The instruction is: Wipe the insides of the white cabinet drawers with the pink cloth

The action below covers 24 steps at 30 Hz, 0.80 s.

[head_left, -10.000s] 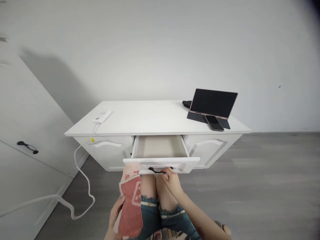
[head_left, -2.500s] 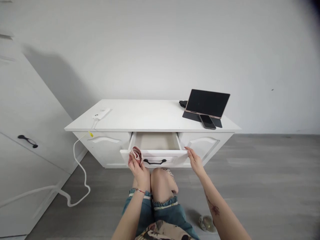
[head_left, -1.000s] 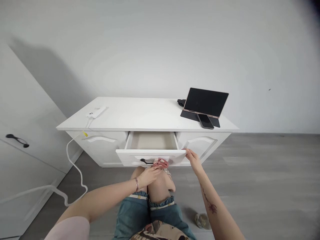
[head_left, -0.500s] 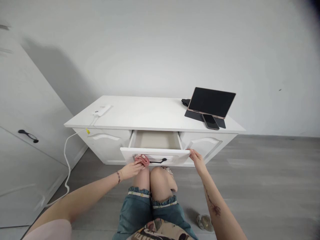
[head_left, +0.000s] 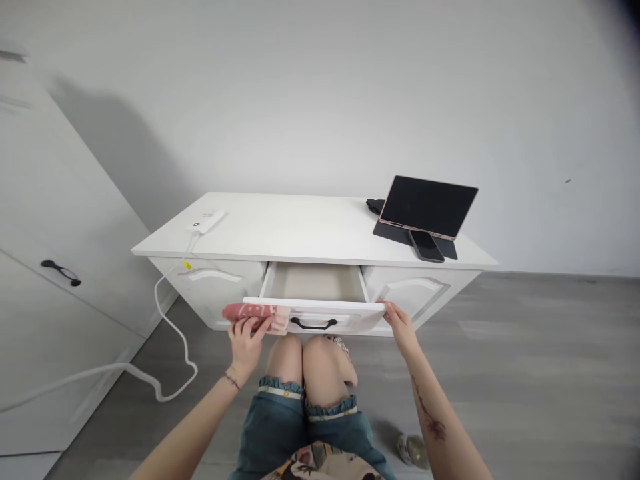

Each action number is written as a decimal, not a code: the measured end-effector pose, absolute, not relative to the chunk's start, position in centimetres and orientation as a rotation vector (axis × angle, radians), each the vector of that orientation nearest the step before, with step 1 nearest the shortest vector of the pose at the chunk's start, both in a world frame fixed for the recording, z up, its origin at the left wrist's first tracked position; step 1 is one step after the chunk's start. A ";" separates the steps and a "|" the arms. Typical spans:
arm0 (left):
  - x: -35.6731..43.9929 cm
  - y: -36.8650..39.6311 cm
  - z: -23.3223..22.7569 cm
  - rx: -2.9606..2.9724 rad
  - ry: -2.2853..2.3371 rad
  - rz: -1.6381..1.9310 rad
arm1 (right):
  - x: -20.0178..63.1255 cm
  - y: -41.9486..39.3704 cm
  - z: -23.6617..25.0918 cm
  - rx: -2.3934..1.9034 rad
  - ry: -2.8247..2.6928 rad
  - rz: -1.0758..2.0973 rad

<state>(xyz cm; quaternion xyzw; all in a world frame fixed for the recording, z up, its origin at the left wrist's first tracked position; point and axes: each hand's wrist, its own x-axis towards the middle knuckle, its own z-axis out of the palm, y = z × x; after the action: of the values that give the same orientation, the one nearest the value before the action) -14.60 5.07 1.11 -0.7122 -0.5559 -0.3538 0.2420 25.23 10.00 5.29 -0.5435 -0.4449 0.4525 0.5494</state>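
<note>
A white drawer [head_left: 320, 305] is pulled out from the middle of a white cabinet [head_left: 280, 227]; its visible inside holds nothing. My left hand [head_left: 245, 343] presses a pink and white patterned cloth [head_left: 255, 312] against the left end of the drawer front, fingers curved over it. Part of the cloth sticks out past the drawer's left edge. The black drawer handle [head_left: 314, 325] lies just right of the cloth, untouched. My right hand [head_left: 400, 325] grips the right end of the drawer front, with the fingertips at its top corner.
On the cabinet top, a tablet [head_left: 429, 207] stands on a dark cover with a phone [head_left: 427, 245] before it. A white power strip [head_left: 207, 222] lies at the left, its cable [head_left: 173, 327] hanging down. A white wardrobe [head_left: 60, 220] stands left. A glass jar [head_left: 413, 451] is on the floor.
My left hand has moved left along the drawer front, from beside the handle to the left end, and the cloth is more spread out. The cable has swung right. My right hand stays put.
</note>
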 end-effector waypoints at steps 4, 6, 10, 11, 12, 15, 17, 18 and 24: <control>-9.0 5.1 0.7 -1.849 -1.718 -1.392 | 25.2 10.1 5.2 -1.289 -1.051 1.057; -6.2 5.3 0.7 -1.836 -1.757 -1.525 | 25.1 10.0 5.3 -1.296 -1.052 1.049; -2.1 5.6 1.0 -1.912 -1.722 -1.521 | 25.1 9.9 5.5 -1.299 -1.059 1.044; -1.4 5.5 1.2 -1.938 -1.711 -1.476 | 25.1 9.9 5.4 -1.299 -1.060 1.045; -0.8 5.5 1.3 -1.977 -1.700 -1.412 | 25.1 9.9 5.4 -1.301 -1.061 1.043; 0.8 5.2 1.9 -2.144 -1.659 -1.160 | 25.0 9.8 5.2 -1.313 -1.074 1.028; 1.8 5.1 2.4 -2.225 -1.645 -1.020 | 25.0 9.8 5.2 -1.315 -1.081 1.022; 2.2 5.1 2.6 -2.264 -1.639 -0.967 | 25.0 9.8 5.1 -1.313 -1.083 1.023; 3.4 4.4 4.5 -2.612 -1.527 -0.873 | 24.9 9.9 5.0 -1.331 -1.139 0.975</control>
<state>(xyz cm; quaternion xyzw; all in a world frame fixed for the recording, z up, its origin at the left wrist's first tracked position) 3.39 4.37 4.53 -0.8295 -0.4848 -0.2772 -0.0036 24.91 9.94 4.97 -0.5595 -0.4786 0.4100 0.5383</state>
